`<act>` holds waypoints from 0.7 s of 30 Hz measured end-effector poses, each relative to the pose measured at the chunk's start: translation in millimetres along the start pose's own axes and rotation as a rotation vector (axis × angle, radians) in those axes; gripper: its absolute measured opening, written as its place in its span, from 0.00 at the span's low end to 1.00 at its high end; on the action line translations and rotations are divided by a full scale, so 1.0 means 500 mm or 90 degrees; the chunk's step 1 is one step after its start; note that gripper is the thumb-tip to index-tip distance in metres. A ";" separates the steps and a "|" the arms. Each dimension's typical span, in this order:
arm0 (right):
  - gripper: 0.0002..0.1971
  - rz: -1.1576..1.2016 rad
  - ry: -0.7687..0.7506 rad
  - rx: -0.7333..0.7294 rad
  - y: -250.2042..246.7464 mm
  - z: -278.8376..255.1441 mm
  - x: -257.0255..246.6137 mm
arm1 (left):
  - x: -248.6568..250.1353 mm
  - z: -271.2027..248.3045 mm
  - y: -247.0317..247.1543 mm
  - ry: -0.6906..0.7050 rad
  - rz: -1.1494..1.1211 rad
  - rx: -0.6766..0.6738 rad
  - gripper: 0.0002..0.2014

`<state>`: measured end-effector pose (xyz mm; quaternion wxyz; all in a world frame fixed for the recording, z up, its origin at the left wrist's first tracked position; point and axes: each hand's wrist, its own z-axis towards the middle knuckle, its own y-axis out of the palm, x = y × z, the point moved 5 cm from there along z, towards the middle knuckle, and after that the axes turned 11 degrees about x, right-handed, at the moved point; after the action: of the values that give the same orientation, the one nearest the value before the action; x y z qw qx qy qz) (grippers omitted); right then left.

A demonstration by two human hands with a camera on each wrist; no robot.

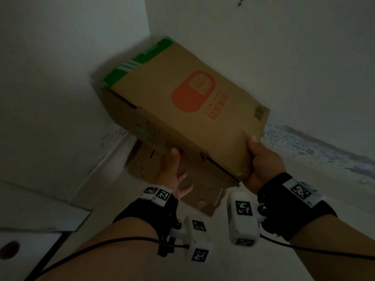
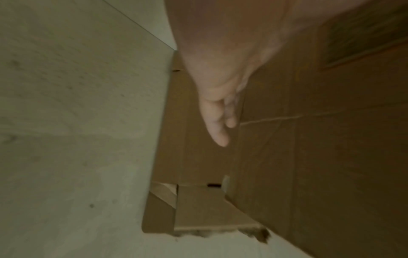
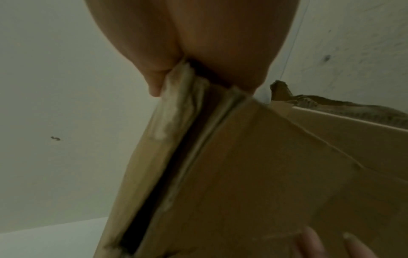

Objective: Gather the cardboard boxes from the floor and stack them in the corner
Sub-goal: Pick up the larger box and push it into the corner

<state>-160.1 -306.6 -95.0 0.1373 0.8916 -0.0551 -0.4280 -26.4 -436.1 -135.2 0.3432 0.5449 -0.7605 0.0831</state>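
A brown cardboard box [image 1: 182, 102] with an orange logo hangs tilted in the room corner, a green-and-white printed edge [image 1: 138, 59] along its far side. My right hand [image 1: 261, 159] grips its near right corner, thumb on top; the right wrist view shows that hand [image 3: 198, 43] pinching the box [image 3: 243, 174] at a split seam. My left hand [image 1: 172, 171] lies under the box's near left side with fingers straight, and in its own view those fingers [image 2: 216, 113] run along the box [image 2: 320, 157]. A flattened cardboard piece [image 1: 198, 197] lies on the floor beneath.
Two white walls meet at the corner [image 1: 148, 27]. The right wall has a flaking, stained strip low down [image 1: 304, 142]. A pale panel with a dark edge [image 1: 40, 220] lies at the lower left. Pale floor [image 1: 263, 266] shows near my forearms, crossed by wrist-camera cables.
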 end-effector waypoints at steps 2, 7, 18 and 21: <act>0.19 -0.014 0.015 0.012 0.001 0.006 0.013 | -0.002 0.004 -0.020 -0.010 0.000 0.031 0.67; 0.22 -0.096 0.053 0.058 -0.007 0.026 0.047 | -0.011 0.005 -0.049 -0.043 -0.017 0.073 0.62; 0.20 -0.177 0.071 0.085 -0.030 0.044 0.088 | -0.055 0.025 -0.087 -0.060 0.035 0.150 0.44; 0.14 -0.248 0.024 0.093 -0.033 0.039 0.079 | -0.056 0.034 -0.091 -0.048 0.045 0.161 0.47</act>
<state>-151.0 -303.3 -141.0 -0.0118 0.9007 0.0900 -0.4249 11.2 -441.0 -176.4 0.2397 0.5592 -0.7753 0.1697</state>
